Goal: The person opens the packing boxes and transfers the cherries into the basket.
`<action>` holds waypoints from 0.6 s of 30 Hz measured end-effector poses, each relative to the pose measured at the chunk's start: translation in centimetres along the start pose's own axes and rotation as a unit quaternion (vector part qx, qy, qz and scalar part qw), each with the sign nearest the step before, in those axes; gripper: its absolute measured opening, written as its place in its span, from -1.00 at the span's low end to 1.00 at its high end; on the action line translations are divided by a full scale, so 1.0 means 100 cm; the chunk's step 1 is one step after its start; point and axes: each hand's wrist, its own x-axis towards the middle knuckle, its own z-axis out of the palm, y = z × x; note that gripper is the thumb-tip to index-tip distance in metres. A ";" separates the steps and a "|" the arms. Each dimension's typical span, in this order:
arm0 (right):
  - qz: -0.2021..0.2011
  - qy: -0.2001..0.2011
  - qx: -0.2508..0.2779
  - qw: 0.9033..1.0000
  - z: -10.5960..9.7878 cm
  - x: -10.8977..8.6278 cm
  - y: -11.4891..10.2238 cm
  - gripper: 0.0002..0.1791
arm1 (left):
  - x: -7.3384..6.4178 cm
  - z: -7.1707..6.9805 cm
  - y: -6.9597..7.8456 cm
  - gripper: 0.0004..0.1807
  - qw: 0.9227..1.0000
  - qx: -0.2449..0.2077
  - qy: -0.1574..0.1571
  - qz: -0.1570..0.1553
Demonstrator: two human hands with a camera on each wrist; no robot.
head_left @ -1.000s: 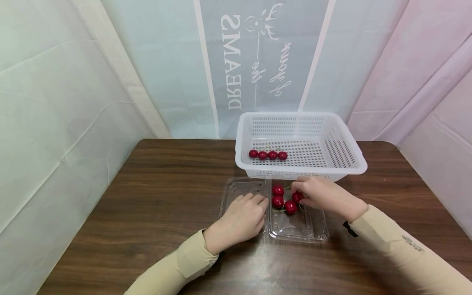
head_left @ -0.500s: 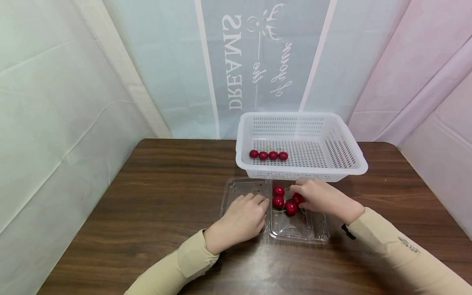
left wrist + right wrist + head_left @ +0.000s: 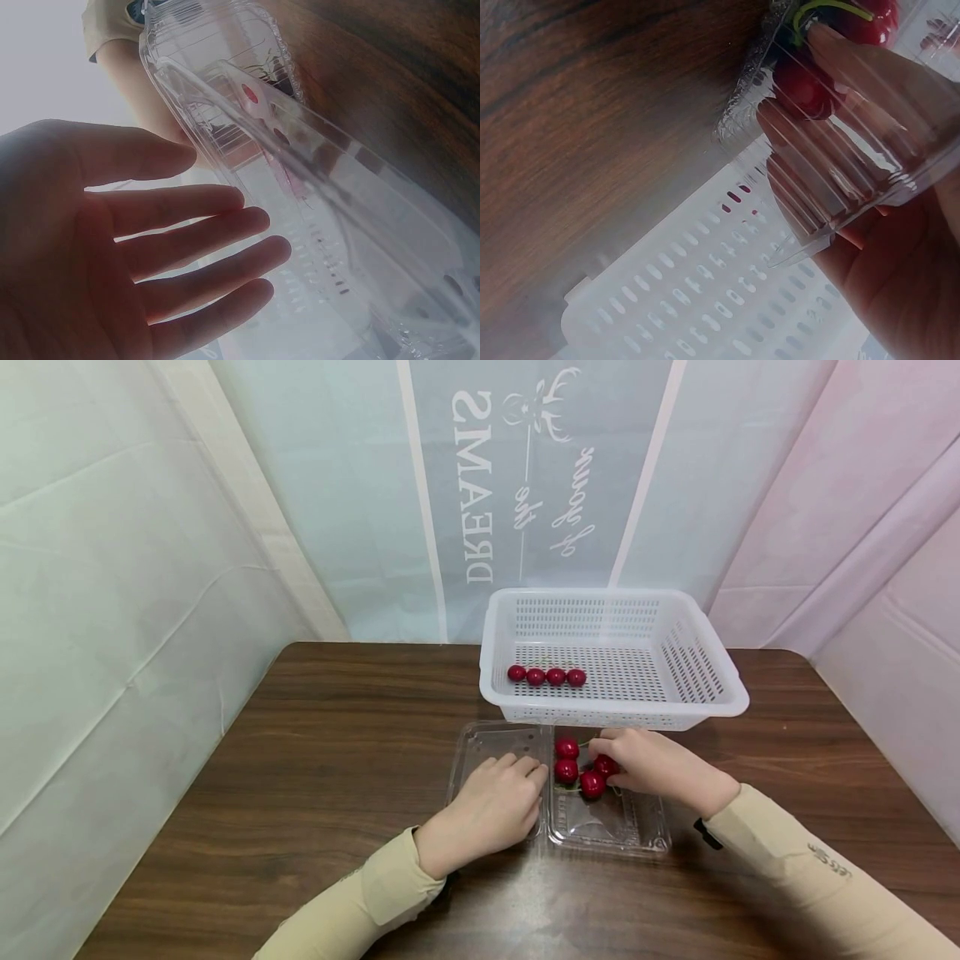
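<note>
In the head view a clear plastic clamshell box [image 3: 600, 833] lies opened flat, its lid half [image 3: 480, 739] to the left. My right hand [image 3: 663, 766] reaches into the right half and holds a red cherry [image 3: 605, 766] between thumb and fingers. The right wrist view shows this cherry [image 3: 802, 84] through the ribbed plastic wall, a green stem by the thumb. Three more cherries [image 3: 566, 771] sit to its left in the box. Over the lid half rests my left hand [image 3: 487, 802]; in the left wrist view that hand [image 3: 172, 240] has extended fingers at the plastic edge.
A white perforated basket [image 3: 622, 703] stands just behind the box, with a row of several cherries [image 3: 536, 677] on its floor. Both stand on a dark wooden table [image 3: 337, 735]. Fabric curtains [image 3: 360, 485] hang behind and at the sides.
My right hand has drifted slightly left and down, still at the same cherry. The left hand and the basket stay practically in place.
</note>
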 end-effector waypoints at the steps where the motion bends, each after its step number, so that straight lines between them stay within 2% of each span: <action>1: -0.001 0.001 0.001 1.000 0.000 0.000 0.000 -0.64 | 0.000 0.000 0.000 -0.73 1.000 0.000 0.001 0.000; 18: -0.020 0.013 0.009 1.000 -0.003 0.000 0.001 -0.67 | 0.000 0.001 -0.001 -0.73 1.000 0.001 0.003 0.001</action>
